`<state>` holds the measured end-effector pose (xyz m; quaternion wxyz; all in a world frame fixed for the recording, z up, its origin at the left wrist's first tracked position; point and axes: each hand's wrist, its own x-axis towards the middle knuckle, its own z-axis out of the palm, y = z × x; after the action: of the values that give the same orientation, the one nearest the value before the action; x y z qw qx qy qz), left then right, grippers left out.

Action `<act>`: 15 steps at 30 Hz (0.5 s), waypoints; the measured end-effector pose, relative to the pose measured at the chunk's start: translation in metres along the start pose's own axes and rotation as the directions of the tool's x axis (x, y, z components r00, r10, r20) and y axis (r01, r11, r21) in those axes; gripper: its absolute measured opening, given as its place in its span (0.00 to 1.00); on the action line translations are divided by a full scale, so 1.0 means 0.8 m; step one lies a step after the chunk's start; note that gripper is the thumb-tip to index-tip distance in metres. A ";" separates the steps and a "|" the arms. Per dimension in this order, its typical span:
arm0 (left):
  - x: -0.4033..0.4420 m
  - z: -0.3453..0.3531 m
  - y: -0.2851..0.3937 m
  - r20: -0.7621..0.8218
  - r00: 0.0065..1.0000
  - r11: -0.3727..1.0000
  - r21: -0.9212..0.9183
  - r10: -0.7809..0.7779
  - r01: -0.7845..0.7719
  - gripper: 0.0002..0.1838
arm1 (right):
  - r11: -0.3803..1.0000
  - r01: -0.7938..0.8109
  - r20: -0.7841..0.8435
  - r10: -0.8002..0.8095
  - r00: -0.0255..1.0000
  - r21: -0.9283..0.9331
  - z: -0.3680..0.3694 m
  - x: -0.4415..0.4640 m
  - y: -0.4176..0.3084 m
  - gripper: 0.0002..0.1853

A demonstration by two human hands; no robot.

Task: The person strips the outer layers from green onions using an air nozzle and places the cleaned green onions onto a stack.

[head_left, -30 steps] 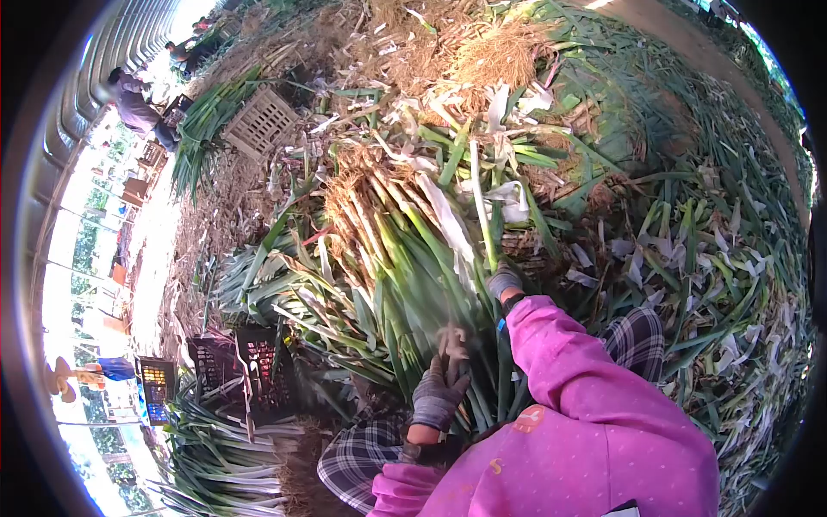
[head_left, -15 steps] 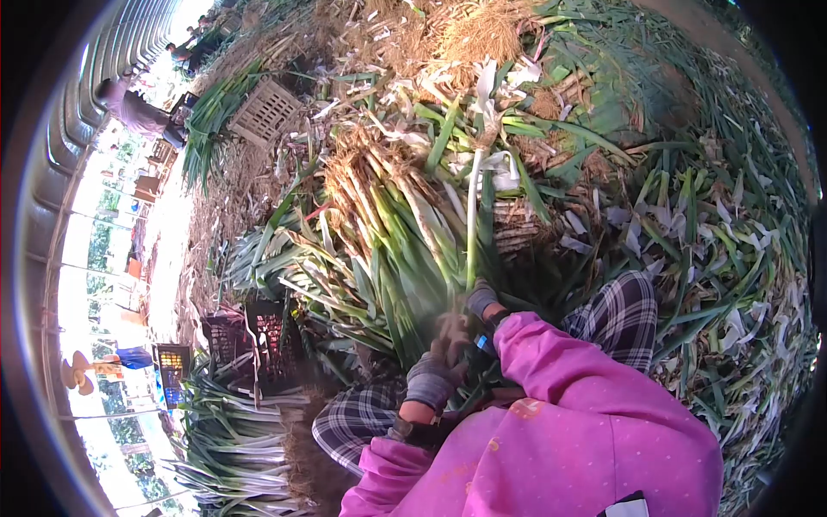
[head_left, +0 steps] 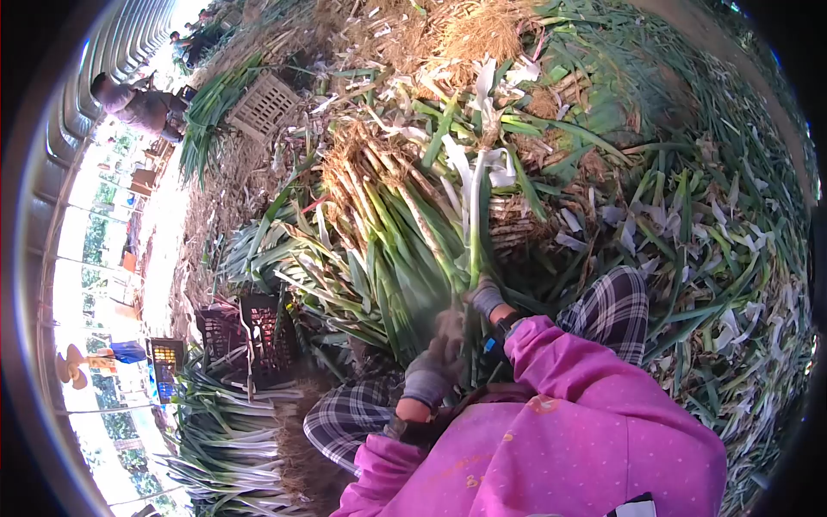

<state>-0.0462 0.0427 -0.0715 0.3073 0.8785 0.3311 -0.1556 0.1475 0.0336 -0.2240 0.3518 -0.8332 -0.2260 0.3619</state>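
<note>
Right hand forward, around leek; left hand nearer torso.

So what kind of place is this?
It looks like a farm shed or greenhouse where leeks or big green onions get cleaned. You can see the ribbed curved roof, a big bundle of rooty stalks and a slatted crate.

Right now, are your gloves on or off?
On: the left glove and right glove show as greyish fabric over both hands, with skin showing near the wrists.
</note>
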 end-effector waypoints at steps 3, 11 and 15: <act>-0.001 0.006 -0.001 0.043 0.990 0.990 -0.045 -0.134 0.136 0.27 | 1.000 0.019 -0.105 -0.021 0.994 -0.019 0.022 0.014 0.018 0.36; 0.041 -0.018 -0.003 -0.037 0.969 0.955 -0.179 -0.246 0.236 0.27 | 0.998 -0.053 0.121 0.057 0.991 -0.033 0.008 0.023 0.024 0.44; 0.092 -0.054 -0.003 -0.084 0.980 0.976 -0.141 -0.182 0.169 0.30 | 0.992 -0.127 0.172 0.125 0.977 0.003 0.010 0.026 0.030 0.47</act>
<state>0.0094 0.1077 -0.0749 0.3339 0.8298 0.4314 -0.1172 0.1573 0.0346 -0.2550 0.3130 -0.8092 -0.1996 0.4554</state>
